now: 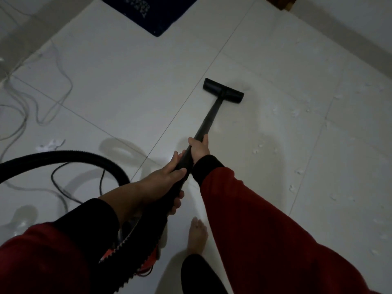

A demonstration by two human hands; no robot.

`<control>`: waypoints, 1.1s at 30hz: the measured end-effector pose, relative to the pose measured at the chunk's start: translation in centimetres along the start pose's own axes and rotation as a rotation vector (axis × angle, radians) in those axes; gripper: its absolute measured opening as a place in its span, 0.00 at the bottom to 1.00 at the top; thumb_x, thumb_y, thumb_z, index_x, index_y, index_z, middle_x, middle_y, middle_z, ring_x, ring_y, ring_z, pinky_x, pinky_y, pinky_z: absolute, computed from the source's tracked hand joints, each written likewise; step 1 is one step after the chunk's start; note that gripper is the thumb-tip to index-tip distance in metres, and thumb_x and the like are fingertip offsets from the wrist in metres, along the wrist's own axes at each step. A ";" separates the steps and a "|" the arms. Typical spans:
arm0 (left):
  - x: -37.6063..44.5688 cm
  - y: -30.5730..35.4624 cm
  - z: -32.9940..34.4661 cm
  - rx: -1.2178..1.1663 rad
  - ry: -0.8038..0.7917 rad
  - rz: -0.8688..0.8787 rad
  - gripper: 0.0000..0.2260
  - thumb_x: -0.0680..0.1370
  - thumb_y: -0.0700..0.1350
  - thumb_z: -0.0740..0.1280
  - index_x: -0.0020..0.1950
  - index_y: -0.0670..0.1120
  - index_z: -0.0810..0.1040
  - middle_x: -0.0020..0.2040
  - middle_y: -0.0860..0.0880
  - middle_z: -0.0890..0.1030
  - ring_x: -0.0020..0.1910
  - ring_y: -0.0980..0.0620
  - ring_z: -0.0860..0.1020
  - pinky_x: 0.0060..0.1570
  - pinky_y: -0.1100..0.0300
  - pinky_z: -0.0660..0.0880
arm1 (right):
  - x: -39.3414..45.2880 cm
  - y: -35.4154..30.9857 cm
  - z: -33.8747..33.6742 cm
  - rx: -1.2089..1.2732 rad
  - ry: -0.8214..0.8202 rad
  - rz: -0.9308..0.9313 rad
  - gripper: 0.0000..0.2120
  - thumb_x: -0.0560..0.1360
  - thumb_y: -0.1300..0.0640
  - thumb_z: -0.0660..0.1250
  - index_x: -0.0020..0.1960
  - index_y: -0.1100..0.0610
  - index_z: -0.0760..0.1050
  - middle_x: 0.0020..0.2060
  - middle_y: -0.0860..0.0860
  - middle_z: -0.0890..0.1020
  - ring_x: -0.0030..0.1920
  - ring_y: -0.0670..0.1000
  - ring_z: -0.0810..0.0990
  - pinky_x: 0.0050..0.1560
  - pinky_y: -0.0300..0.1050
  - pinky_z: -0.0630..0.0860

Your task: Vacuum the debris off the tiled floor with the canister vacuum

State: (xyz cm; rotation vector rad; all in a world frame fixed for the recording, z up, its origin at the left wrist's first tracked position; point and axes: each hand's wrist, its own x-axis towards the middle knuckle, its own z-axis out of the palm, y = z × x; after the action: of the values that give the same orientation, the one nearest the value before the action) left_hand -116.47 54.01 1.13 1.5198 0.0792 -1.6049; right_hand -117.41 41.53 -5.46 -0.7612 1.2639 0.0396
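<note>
While both hands grip it, left hand [167, 177] below right hand [199, 150], the black wand [209, 118] slants up-right, floor head [223, 90] flat on the tiled floor [127, 81] near white debris [294, 112].

A dark blue mat [146, 11] lies far off; pale cords [38, 98] loop left.

Dim, grainy light all round. A pale glare patch [169, 160] sat on the tiled floor [127, 81] just beside the gripped wand; soft shadows spread behind it, and wide-angle bending curved the outer edges.
</note>
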 end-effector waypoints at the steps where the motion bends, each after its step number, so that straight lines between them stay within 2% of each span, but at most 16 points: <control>1: 0.7 1.3 0.3 0.001 0.001 -0.003 0.26 0.82 0.54 0.54 0.74 0.68 0.44 0.38 0.43 0.72 0.28 0.52 0.73 0.26 0.61 0.73 | 0.7 -1.3 -0.1 0.006 0.000 0.003 0.32 0.81 0.60 0.57 0.78 0.41 0.47 0.37 0.53 0.70 0.33 0.50 0.70 0.32 0.43 0.74; 4: 2.8 4.8 1.2 -0.004 0.003 -0.015 0.24 0.82 0.54 0.53 0.74 0.69 0.46 0.37 0.43 0.71 0.27 0.52 0.71 0.26 0.62 0.72 | 2.2 -4.9 -0.6 0.049 -0.013 0.003 0.31 0.81 0.59 0.58 0.77 0.41 0.49 0.40 0.53 0.72 0.36 0.50 0.74 0.33 0.43 0.75; 6: 4.5 6.7 1.4 -0.006 -0.007 -0.021 0.23 0.82 0.54 0.53 0.73 0.71 0.48 0.36 0.44 0.71 0.25 0.53 0.71 0.25 0.62 0.71 | 3.1 -6.7 -0.9 0.102 -0.029 0.016 0.31 0.81 0.58 0.59 0.77 0.41 0.50 0.50 0.55 0.75 0.44 0.52 0.79 0.38 0.45 0.78; 7: 5.2 7.7 1.6 -0.008 -0.012 -0.027 0.23 0.82 0.54 0.53 0.72 0.71 0.48 0.35 0.44 0.71 0.25 0.53 0.71 0.24 0.62 0.71 | 3.6 -7.5 -1.0 0.134 -0.036 0.026 0.31 0.80 0.58 0.60 0.77 0.41 0.50 0.53 0.55 0.74 0.44 0.52 0.79 0.40 0.46 0.78; 11: 8.5 11.5 2.5 0.003 -0.022 -0.041 0.23 0.82 0.55 0.53 0.73 0.70 0.48 0.34 0.44 0.72 0.24 0.53 0.72 0.24 0.62 0.71 | 5.9 -11.3 -1.6 0.177 -0.011 -0.003 0.30 0.81 0.58 0.59 0.77 0.42 0.51 0.41 0.52 0.71 0.33 0.49 0.72 0.33 0.43 0.75; 13: 10.0 13.5 3.0 0.015 -0.023 -0.036 0.23 0.82 0.55 0.53 0.73 0.70 0.47 0.34 0.44 0.72 0.25 0.53 0.72 0.24 0.62 0.72 | 7.5 -13.4 -1.9 0.189 -0.006 -0.009 0.30 0.81 0.58 0.59 0.77 0.41 0.49 0.41 0.52 0.71 0.33 0.49 0.71 0.33 0.43 0.74; 19: 15.2 20.1 2.7 0.043 -0.042 -0.023 0.23 0.82 0.54 0.54 0.73 0.70 0.49 0.34 0.44 0.72 0.25 0.53 0.71 0.25 0.62 0.72 | 12.5 -19.9 -1.5 0.207 -0.008 -0.037 0.29 0.81 0.58 0.59 0.77 0.42 0.52 0.41 0.52 0.71 0.33 0.50 0.71 0.34 0.44 0.74; 21: 17.0 22.8 2.1 0.071 -0.047 -0.032 0.22 0.82 0.55 0.53 0.73 0.69 0.50 0.34 0.45 0.72 0.24 0.54 0.71 0.25 0.63 0.71 | 14.3 -22.5 -1.0 0.255 -0.008 -0.038 0.29 0.80 0.58 0.59 0.76 0.41 0.53 0.42 0.53 0.71 0.34 0.50 0.72 0.34 0.44 0.74; 25: 20.6 29.6 0.9 0.090 -0.062 -0.032 0.19 0.82 0.54 0.53 0.73 0.62 0.56 0.33 0.45 0.71 0.24 0.54 0.70 0.23 0.63 0.70 | 16.6 -27.7 0.7 0.370 -0.033 -0.053 0.29 0.80 0.58 0.60 0.76 0.41 0.54 0.54 0.55 0.72 0.36 0.50 0.76 0.32 0.43 0.76; 26: 21.2 31.2 1.0 0.094 -0.054 -0.034 0.17 0.82 0.54 0.52 0.71 0.61 0.56 0.33 0.45 0.71 0.24 0.53 0.70 0.23 0.64 0.70 | 17.1 -28.9 1.2 0.379 -0.018 -0.059 0.29 0.80 0.58 0.61 0.76 0.41 0.54 0.53 0.54 0.73 0.36 0.50 0.77 0.31 0.42 0.76; 29: 23.2 35.6 1.4 0.107 -0.066 -0.019 0.20 0.82 0.55 0.52 0.73 0.62 0.53 0.31 0.45 0.71 0.22 0.53 0.70 0.22 0.64 0.70 | 18.9 -33.0 1.7 0.389 0.009 -0.063 0.28 0.80 0.57 0.61 0.76 0.46 0.55 0.45 0.52 0.73 0.35 0.50 0.76 0.30 0.43 0.76; 33: 26.8 40.6 2.0 0.068 -0.079 -0.023 0.25 0.82 0.54 0.54 0.75 0.64 0.45 0.31 0.45 0.72 0.22 0.54 0.70 0.22 0.64 0.70 | 21.8 -38.8 1.1 0.356 0.039 -0.064 0.27 0.81 0.57 0.59 0.76 0.46 0.54 0.42 0.53 0.72 0.33 0.50 0.73 0.29 0.42 0.74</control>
State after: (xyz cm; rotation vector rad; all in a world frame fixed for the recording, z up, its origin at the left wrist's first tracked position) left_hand -88.57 14.09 0.20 1.5095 -0.0024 -1.6994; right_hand -92.59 4.57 -5.08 -0.4954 1.2395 -0.2473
